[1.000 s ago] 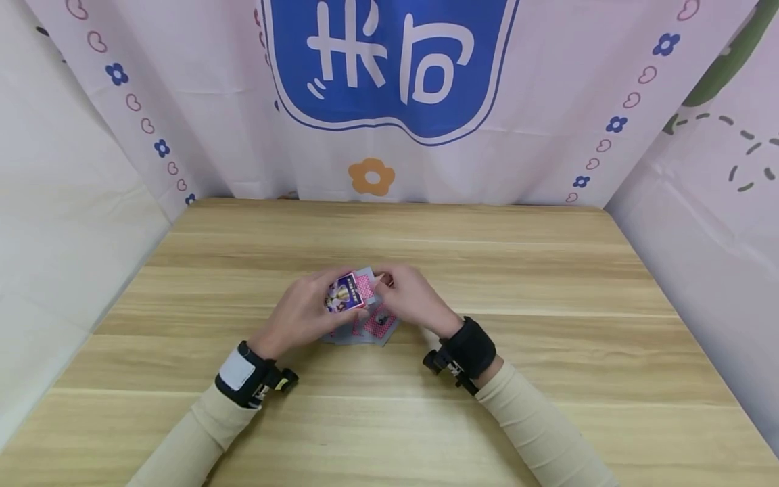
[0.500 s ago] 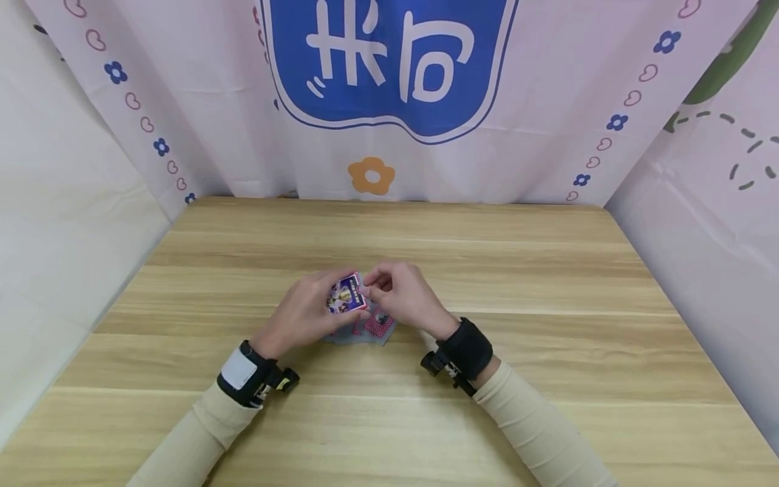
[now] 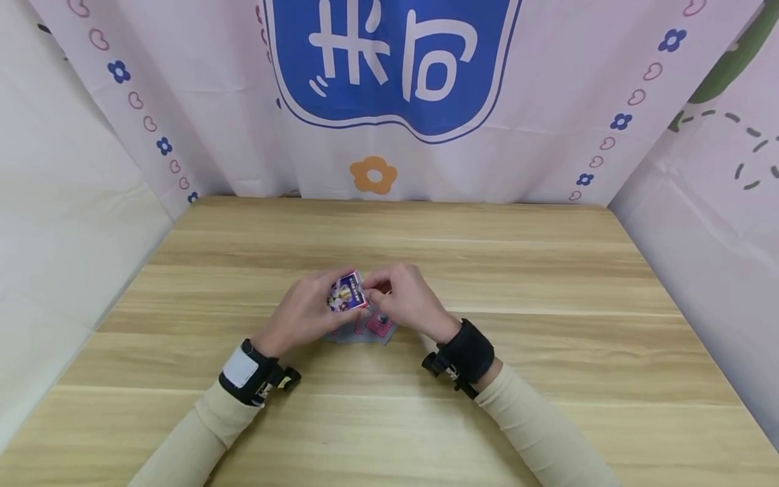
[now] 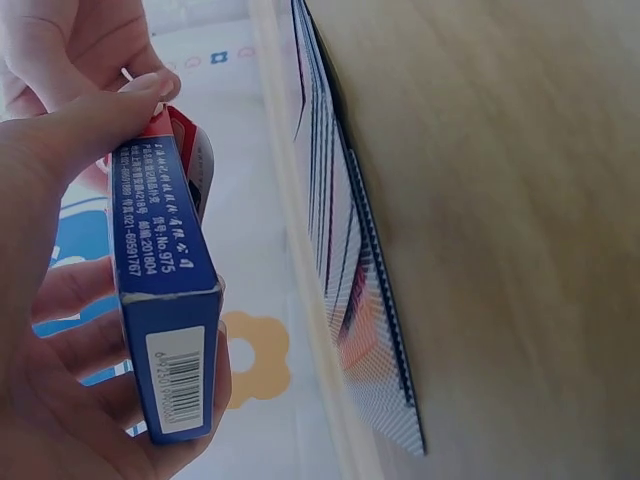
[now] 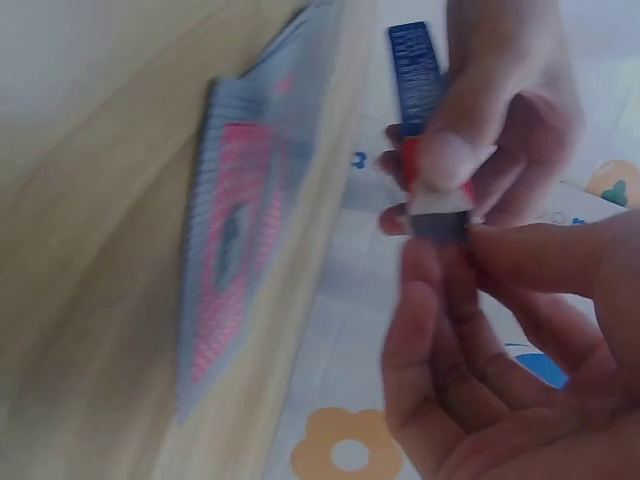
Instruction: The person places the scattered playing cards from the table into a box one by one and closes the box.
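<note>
My left hand (image 3: 307, 312) grips a small blue card box (image 3: 347, 295) above the middle of the wooden table (image 3: 523, 284); in the left wrist view the box (image 4: 165, 290) shows its barcode end and printed side, with my left hand (image 4: 60, 300) wrapped round it. My right hand (image 3: 404, 297) meets the box's right end and pinches its flap (image 5: 440, 195) between thumb and fingers; the right hand (image 5: 490, 300) fills the right wrist view. Under both hands lies a spread of pink-backed playing cards (image 3: 371, 328), also seen as cards (image 4: 350, 270) and cards (image 5: 235, 240).
A printed cloth backdrop (image 3: 389, 101) hangs along the table's far edge, and white cloth walls (image 3: 67, 223) close in both sides. Black wrist straps with cameras sit on both forearms (image 3: 255, 372).
The pink card backs that stuck out of the box's open end a second ago are no longer visible. My right hand has closed in on that end of the box.
</note>
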The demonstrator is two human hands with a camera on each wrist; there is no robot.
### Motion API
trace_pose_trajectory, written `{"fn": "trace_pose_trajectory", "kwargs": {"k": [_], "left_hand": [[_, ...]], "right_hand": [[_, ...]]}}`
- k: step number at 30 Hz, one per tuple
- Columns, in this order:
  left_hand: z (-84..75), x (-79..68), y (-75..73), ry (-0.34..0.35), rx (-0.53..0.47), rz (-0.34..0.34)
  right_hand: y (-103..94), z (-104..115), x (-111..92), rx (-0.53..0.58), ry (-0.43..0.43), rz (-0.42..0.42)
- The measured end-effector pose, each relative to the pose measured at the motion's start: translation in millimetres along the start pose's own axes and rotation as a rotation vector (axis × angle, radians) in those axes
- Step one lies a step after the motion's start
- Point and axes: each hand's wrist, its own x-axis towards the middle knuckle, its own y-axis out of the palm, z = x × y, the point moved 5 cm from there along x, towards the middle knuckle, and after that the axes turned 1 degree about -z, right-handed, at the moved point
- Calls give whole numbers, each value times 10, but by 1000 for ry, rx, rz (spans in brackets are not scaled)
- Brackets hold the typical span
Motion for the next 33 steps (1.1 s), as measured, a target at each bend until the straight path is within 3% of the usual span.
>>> {"fn": "trace_pose_trajectory", "kwargs": {"k": [4, 8, 10, 14, 18, 26, 33], "left_hand": [[4, 8, 16, -12, 10, 6], [-2, 18, 15, -20, 13, 12], [-6, 15, 15, -28, 17, 17], [-8, 2, 21, -44, 23, 34], [-18, 3, 23, -47, 21, 36], [-20, 9, 13, -41, 10, 28], [-23, -1, 12, -39, 3, 28]], "right_hand": [[-27, 2, -13, -24, 15, 67], [-103, -114, -18, -61, 78, 58], [-116, -204, -31, -130, 136, 64], [-55, -362, -81, -369, 242, 184], [3, -404, -124, -522, 273, 265], [28, -367, -138, -529, 280, 254], [25, -378, -113, -435, 298, 231]]}}
